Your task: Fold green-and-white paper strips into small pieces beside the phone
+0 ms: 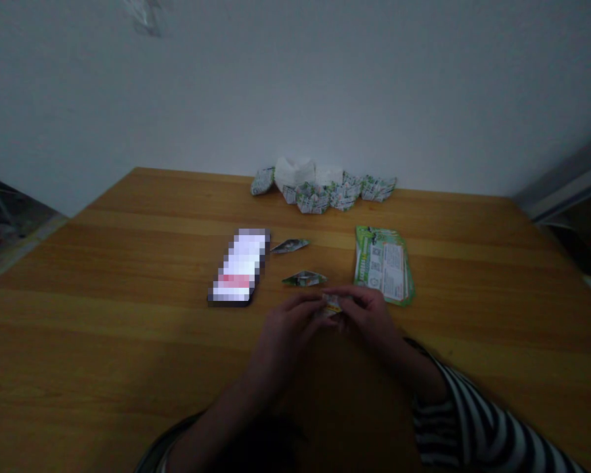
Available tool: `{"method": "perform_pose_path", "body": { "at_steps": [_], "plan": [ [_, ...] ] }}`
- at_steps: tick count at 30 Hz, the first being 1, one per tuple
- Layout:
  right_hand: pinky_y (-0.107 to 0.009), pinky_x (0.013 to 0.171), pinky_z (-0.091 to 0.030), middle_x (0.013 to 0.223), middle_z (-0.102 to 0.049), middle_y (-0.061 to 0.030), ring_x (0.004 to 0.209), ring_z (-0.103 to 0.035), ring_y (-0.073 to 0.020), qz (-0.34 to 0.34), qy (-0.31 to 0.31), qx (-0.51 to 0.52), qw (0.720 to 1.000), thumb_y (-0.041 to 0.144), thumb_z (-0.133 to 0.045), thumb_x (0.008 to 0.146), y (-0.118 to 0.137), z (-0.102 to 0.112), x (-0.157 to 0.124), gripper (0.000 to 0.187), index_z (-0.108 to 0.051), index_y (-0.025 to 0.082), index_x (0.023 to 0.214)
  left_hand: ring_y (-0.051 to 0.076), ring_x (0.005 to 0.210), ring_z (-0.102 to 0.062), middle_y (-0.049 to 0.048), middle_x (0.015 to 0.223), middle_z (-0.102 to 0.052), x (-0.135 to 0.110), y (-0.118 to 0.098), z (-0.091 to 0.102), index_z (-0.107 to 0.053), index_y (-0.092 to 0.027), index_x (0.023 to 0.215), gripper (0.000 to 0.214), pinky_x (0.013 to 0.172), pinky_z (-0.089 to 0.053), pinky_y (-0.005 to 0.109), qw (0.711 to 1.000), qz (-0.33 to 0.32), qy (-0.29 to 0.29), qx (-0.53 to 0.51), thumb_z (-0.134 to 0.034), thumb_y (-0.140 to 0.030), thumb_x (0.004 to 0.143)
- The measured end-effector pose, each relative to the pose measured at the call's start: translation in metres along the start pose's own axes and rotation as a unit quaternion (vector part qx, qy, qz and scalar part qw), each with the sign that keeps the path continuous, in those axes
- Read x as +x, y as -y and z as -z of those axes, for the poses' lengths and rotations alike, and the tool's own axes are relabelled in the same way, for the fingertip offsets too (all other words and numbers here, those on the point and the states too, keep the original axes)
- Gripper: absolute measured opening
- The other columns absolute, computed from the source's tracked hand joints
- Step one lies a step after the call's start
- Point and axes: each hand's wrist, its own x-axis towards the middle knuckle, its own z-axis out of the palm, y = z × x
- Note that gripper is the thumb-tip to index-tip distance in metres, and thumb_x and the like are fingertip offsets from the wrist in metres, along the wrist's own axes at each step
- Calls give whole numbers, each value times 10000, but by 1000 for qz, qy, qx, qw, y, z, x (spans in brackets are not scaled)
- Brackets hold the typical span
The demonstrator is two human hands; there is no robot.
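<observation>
My left hand and my right hand meet at the middle of the wooden table, fingers pinched on a small folded piece of printed paper held between them. Just beyond my fingers lies a folded paper boat shape. A second folded paper piece lies further back. Both sleeves are striped black and white.
A phone with a lit screen lies left of the folded pieces. A stack of green printed paper sheets lies to the right. A pile of several folded paper pieces rests at the table's far edge against the white wall.
</observation>
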Motion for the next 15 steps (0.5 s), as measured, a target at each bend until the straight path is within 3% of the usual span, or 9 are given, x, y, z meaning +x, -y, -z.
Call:
{"method": "perform_pose_path", "body": {
  "at_steps": [8,15],
  "plan": [
    [-248,591,-549,710,-740,-32,609,-676,-139,16,90,-18,996,364,-724,770,-4,8,4,346,-736,177,1060,211,916,-717,51,1017,-762,8,6,7,-762,-253,986,190,849,-566,349,998,45,5,-49,-636,-207,852],
    [-257,597,-548,715,-733,-18,593,-664,-132,39,93,-44,994,312,-687,804,-10,8,5,362,-700,191,1145,235,900,-725,31,1005,-767,5,7,6,-757,-278,999,203,844,-575,384,998,48,-35,-27,-630,-214,853]
  ]
}}
